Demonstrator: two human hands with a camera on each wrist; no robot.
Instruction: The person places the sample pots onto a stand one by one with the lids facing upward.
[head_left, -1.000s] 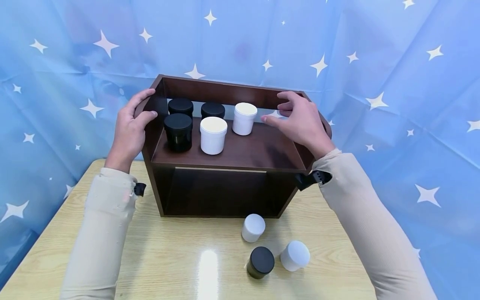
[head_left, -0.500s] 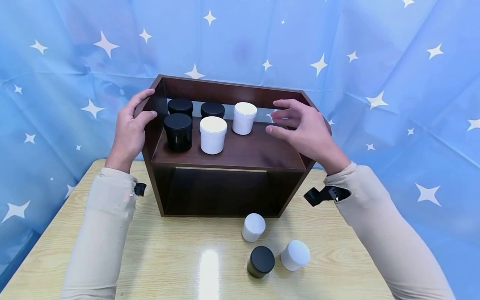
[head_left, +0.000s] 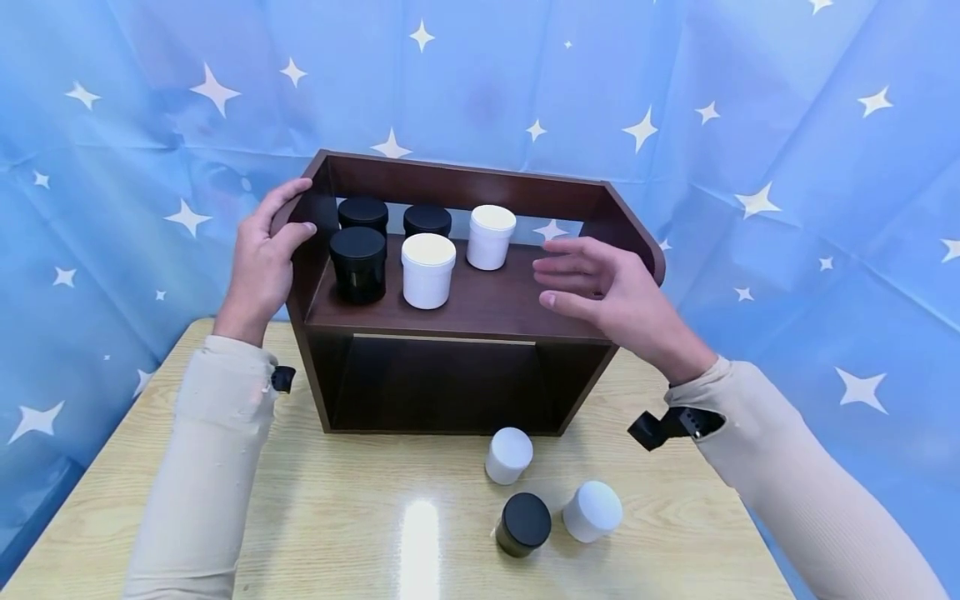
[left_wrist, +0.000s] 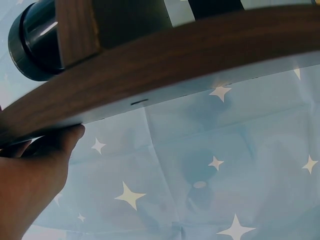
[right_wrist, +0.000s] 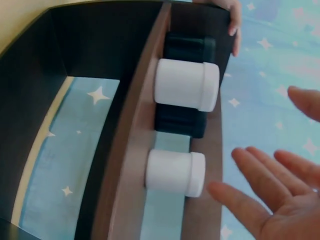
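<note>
A dark brown two-tier shelf (head_left: pixel 495 308) stands upright on the table. My left hand (head_left: pixel 258 258) grips its left side panel, thumb at the front edge and fingers on the outer side. In the left wrist view, the hand (left_wrist: pixel 42 170) touches that panel. On the upper tier stand several lidded jars: a front black jar (head_left: pixel 358 267), a front white jar (head_left: pixel 427 271), two black jars behind and a back white jar (head_left: pixel 491 239). My right hand (head_left: pixel 615 292) hovers before the tier's right part, fingers spread, holding nothing, apart from the white jars in the right wrist view.
On the wooden table (head_left: pixel 337 517) before the shelf stand a small white jar (head_left: pixel 509 456), a black jar (head_left: pixel 523 525) and another white jar (head_left: pixel 592 512). A blue star-patterned curtain (head_left: pixel 480 92) hangs behind.
My right hand has drawn back from the shelf's right side, moving down and to the right, and its fingers stay spread. The left hand and the jars have not moved.
</note>
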